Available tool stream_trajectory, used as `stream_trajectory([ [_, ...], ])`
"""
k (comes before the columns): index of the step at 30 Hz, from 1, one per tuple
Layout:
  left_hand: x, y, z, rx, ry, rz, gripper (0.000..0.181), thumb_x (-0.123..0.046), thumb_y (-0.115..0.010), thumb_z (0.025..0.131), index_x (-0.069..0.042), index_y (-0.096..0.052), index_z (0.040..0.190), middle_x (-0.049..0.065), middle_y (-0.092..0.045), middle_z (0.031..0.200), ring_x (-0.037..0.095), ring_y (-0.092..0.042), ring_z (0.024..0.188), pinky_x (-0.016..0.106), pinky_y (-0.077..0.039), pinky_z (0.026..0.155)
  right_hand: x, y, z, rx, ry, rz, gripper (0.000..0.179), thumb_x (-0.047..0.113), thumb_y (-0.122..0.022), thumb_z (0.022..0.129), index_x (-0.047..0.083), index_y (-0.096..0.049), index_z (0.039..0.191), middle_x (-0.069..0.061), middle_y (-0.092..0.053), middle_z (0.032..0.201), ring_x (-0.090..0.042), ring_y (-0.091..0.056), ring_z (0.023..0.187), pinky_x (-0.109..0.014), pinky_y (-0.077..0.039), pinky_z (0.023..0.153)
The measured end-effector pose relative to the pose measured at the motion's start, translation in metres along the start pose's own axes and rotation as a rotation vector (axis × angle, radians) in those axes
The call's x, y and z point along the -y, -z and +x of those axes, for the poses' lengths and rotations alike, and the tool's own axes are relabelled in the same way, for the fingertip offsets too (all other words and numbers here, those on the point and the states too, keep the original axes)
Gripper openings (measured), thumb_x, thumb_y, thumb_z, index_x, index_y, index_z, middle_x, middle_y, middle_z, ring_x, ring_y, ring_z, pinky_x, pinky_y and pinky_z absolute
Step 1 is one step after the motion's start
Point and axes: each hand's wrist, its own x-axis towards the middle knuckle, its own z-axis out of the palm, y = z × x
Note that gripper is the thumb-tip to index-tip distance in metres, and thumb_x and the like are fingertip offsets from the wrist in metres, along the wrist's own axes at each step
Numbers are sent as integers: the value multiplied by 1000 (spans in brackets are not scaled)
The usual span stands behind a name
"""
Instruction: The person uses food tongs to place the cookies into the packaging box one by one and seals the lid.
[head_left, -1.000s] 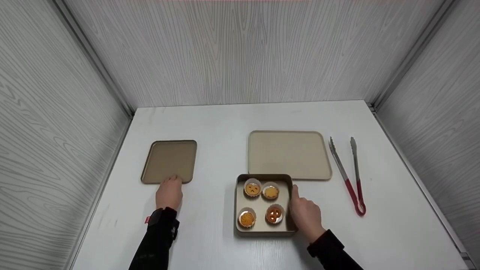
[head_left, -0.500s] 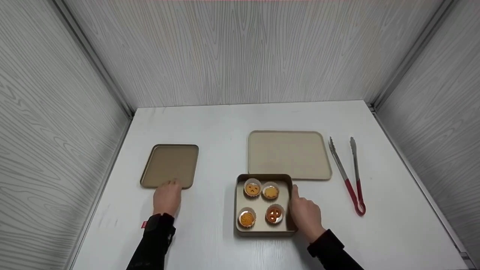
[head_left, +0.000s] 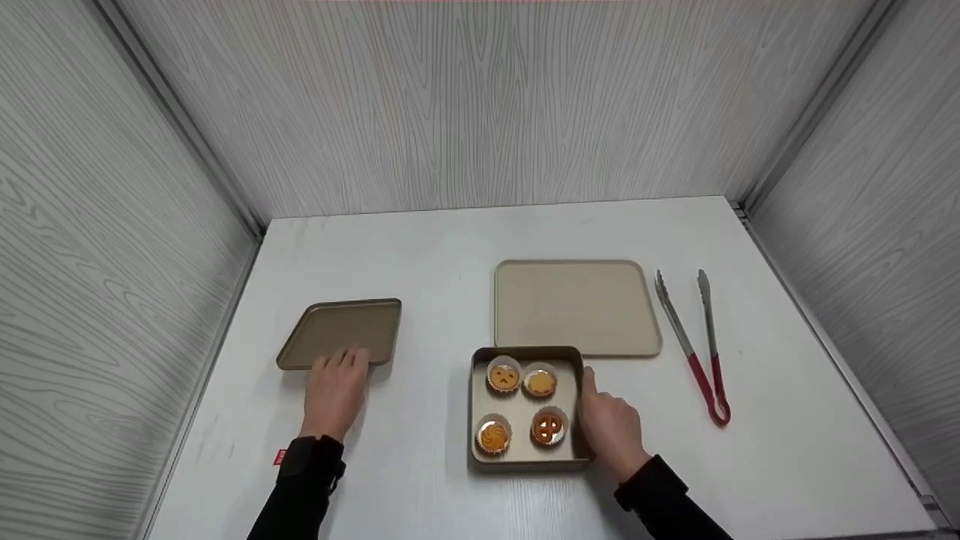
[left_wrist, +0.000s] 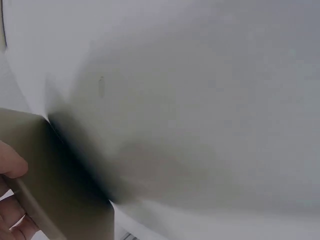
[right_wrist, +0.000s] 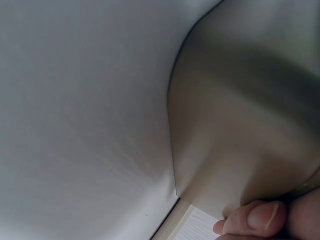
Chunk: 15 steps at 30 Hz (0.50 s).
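My left hand [head_left: 334,394] pinches the near edge of a small square brown tray [head_left: 341,326]. The tray tilts, its near side over a shadow on the table. In the left wrist view the thumb [left_wrist: 11,162] lies on one face of the tray [left_wrist: 65,185], with fingers on the other side. My right hand [head_left: 611,431] grips the right wall of a square baking pan [head_left: 529,466]. Fingertips [right_wrist: 260,218] show at the wall in the right wrist view. Several small round tarts in paper cups, among them a tart with a face [head_left: 504,378], sit inside the pan.
A larger beige rectangular tray [head_left: 577,307] lies just behind the pan. To its right, metal tongs [head_left: 694,352] with red handles lie spread apart. Wood-grain panels [head_left: 480,105] enclose the white table [head_left: 427,255] at the back and both sides.
My left hand has drawn the small tray a little toward me and tilted it up. The right hand and the baking pan stay in place.
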Motion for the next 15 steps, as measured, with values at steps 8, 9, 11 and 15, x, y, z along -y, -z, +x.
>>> stream_trajectory([
  [8, -6, 17, 14, -197, -97, 7, 20, 6, -72, 90, -2, -57, 99, 19, -71, 106, 37, -66, 99, 49, -49, 87, 0, 0, 1, 38, -24, 8, 47, -5, -58, 90, -7, -53, 136, -9, -48, 51, -24, -48, 42, -40, -40, 37],
  [9, -7, 19, 16, -217, -108, 8, 20, 6, -72, 89, -2, -56, 98, 18, -70, 102, 37, -66, 96, 49, -48, 86, 0, -1, 1, 46, -30, 10, 47, -5, -58, 90, -6, -53, 136, -9, -49, 51, -25, -49, 42, -41, -40, 37],
  [11, -10, 24, 20, -243, -126, 0, 19, 7, -70, 89, -2, -56, 98, 17, -68, 97, 37, -64, 92, 49, -48, 84, 0, 0, 1, 60, -43, 15, 47, -4, -58, 90, -6, -52, 136, -9, -50, 52, -26, -50, 42, -41, -41, 37],
  [15, -17, 34, 25, -266, -136, -29, 18, 5, -71, 90, -2, -60, 103, 17, -69, 96, 38, -65, 90, 50, -48, 84, 0, 1, 2, 78, -58, 28, 47, -3, -57, 91, -5, -52, 137, -11, -52, 53, -28, -51, 44, -43, -42, 39],
])
